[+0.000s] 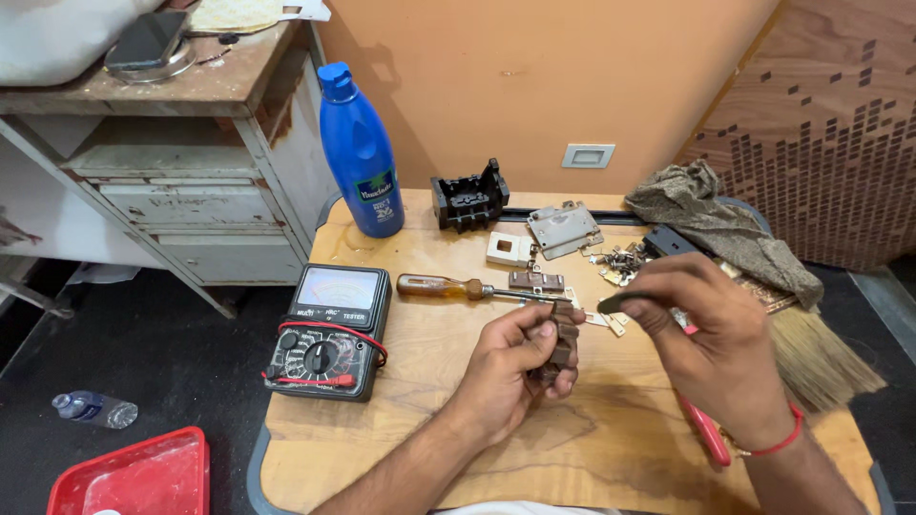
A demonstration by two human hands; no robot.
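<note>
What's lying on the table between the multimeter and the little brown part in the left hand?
In the head view, mostly bare wood separates the multimeter from the brown part in the left hand; the screwdriver lies just beyond that stretch.

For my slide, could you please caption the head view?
Left hand holds a brown part, right hand a thin tool, beside a meter.

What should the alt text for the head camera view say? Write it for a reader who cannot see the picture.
Over a wooden table, a person's left hand grips a small brown part while the right hand pinches a thin dark piece beside it. Nearby lie a wooden-handled screwdriver, an analog multimeter, a blue bottle and scattered metal parts.
</note>
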